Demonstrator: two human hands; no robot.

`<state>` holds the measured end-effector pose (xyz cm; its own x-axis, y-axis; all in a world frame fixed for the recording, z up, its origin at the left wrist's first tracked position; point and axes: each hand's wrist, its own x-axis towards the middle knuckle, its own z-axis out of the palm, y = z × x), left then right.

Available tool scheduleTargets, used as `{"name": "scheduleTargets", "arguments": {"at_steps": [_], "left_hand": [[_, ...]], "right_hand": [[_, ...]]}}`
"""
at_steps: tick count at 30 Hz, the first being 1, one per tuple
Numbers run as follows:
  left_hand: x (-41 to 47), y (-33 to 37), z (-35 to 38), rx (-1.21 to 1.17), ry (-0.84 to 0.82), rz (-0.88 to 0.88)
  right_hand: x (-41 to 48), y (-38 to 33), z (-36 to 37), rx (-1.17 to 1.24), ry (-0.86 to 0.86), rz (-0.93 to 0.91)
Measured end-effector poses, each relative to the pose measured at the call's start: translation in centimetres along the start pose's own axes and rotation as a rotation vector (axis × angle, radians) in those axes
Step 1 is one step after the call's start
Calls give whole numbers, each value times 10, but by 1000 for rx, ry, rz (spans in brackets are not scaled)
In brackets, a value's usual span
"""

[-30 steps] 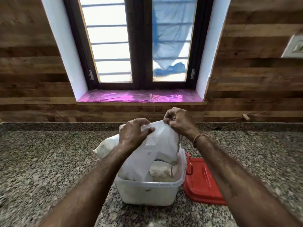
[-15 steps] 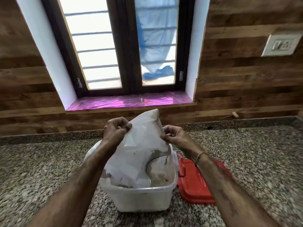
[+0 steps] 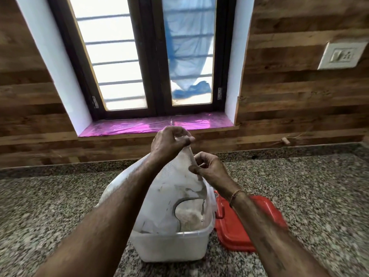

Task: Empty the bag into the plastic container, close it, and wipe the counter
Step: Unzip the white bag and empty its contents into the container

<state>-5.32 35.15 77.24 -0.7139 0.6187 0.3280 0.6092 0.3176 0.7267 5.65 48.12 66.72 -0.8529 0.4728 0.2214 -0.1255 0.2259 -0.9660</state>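
A white plastic bag (image 3: 169,198) hangs upside down over a translucent white plastic container (image 3: 171,246) on the granite counter (image 3: 50,206). My left hand (image 3: 169,142) pinches the bag's top corner, held high. Just below it, my right hand (image 3: 207,168) grips the bag's edge on the right. The bag's lower part sits inside the container, and pale contents show through it there. A red lid (image 3: 239,222) lies flat on the counter, touching the container's right side.
A wood-panelled wall runs behind the counter, with a window and a pink-lined sill (image 3: 155,125) straight ahead. A white switch plate (image 3: 341,55) is on the wall at the upper right. Speckled granite stretches to both sides of the container.
My left hand has moved up and to the right, to the bag's top corner. My right hand stays lower on the bag's right edge. The bag is pulled taller and narrower.
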Motion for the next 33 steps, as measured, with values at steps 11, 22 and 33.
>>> {"name": "scheduleTargets", "arguments": {"at_steps": [11,22,33], "left_hand": [[0,-10,18,-323,214,-150],[-3,-47,-1,-254,47,-74],[-4,-56,4,-283,133,-170]], "right_hand": [[-3,17,11,-250,280,-105],[-11,54,-1,-208,157,34],[2,0,14,-150,179,-136]]}}
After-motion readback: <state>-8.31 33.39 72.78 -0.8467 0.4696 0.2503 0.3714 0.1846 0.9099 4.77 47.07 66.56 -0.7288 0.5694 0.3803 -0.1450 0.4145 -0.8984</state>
